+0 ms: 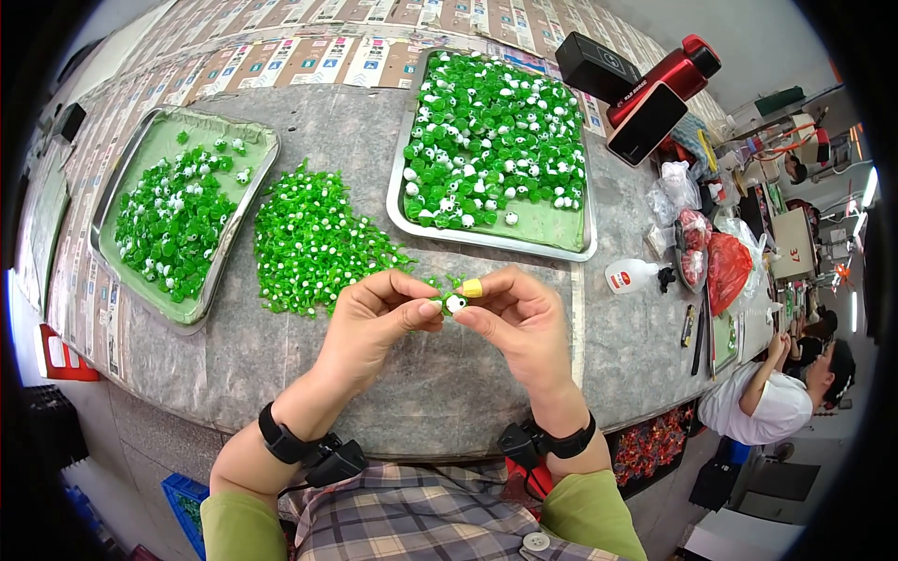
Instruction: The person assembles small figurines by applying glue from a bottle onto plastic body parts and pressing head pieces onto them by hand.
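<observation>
Toy piece [456, 304], small, green and white, sits pinched between the left hand [369, 313] and the right hand [524, 323], thumbs and fingertips closed on it above the grey table [412, 393]. A yellow cover [472, 288] wraps one right finger. Beyond the left hand, a green heap [318, 243] lies between the smaller tray [201, 126] and the larger tray [547, 226], both holding green-and-white pieces [173, 224].
</observation>
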`<state>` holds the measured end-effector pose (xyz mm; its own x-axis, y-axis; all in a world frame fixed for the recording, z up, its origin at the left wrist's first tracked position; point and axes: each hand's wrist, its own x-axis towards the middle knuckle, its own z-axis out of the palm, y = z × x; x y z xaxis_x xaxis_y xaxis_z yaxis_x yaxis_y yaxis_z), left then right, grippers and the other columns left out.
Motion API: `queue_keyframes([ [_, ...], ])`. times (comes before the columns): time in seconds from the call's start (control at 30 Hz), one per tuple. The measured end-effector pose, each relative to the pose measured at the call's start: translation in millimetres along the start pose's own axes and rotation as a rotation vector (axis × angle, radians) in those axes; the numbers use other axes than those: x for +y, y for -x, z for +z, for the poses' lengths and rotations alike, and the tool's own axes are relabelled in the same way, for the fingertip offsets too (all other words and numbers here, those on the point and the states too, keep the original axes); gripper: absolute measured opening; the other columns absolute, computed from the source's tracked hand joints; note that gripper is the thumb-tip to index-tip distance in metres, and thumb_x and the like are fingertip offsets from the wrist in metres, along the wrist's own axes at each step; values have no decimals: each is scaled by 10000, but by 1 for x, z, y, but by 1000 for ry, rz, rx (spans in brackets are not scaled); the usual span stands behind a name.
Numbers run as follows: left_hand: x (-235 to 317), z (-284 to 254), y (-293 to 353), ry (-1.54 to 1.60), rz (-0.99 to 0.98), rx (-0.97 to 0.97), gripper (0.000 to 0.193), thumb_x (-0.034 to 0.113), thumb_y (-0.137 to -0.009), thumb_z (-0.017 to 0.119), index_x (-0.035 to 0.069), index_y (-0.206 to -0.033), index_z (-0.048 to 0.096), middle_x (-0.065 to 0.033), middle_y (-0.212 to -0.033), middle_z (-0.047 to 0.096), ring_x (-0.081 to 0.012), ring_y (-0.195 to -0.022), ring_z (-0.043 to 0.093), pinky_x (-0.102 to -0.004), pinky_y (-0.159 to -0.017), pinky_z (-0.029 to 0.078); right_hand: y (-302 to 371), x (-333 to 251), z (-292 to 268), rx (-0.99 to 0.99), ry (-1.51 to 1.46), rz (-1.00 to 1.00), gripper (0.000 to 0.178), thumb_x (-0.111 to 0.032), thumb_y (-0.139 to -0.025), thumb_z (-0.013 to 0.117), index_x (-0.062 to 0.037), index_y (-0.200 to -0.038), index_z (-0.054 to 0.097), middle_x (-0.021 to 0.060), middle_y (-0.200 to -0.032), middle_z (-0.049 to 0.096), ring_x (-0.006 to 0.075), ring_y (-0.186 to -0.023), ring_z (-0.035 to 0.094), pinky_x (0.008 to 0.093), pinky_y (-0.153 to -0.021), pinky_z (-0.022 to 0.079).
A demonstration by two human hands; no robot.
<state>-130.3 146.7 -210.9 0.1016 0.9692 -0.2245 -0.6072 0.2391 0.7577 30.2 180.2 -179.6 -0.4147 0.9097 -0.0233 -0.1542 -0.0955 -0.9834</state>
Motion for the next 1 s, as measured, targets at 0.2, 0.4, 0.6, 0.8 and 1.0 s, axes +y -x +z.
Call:
queue_keyframes([
  [0.2,2,3,2,-301,235,25,75,21,-730,607,-2,-795,579,-37,-744,579,-97,-692,546,-215,-614,449,2,2,0,-7,25,59,155,-10,-722,621,-6,-855,542,28,-808,580,69,-742,552,185,-663,444],
  [0.4,7,2,2,-749,488,-35,97,-5,-665,641,12,-747,591,-62,-716,578,-145,-671,558,-244,-571,431,2,-1,-5,-47,-105,188,206,-6,-738,599,12,-936,549,38,-845,586,63,-765,551,171,-663,440],
  [0.6,8,3,0,-951,679,-68,139,5,-625,659,31,-727,569,-82,-705,578,-205,-636,565,-278,-544,442,1,5,-13,-120,-43,250,225,-12,-747,586,35,-966,560,73,-868,597,99,-774,571,186,-680,457],
  [0.8,9,4,1,-1006,684,-62,137,16,-625,657,28,-712,552,-86,-692,571,-225,-631,560,-296,-546,444,-1,6,-13,-126,-114,285,213,-12,-751,579,44,-956,559,87,-866,599,129,-770,585,225,-697,482],
  [1.0,10,1,2,-900,522,-49,104,1,-674,630,14,-752,563,-67,-715,578,-169,-629,562,-255,-569,441,-7,8,-13,-143,-139,255,218,-22,-763,567,42,-970,551,102,-869,598,135,-781,582,240,-693,486],
])
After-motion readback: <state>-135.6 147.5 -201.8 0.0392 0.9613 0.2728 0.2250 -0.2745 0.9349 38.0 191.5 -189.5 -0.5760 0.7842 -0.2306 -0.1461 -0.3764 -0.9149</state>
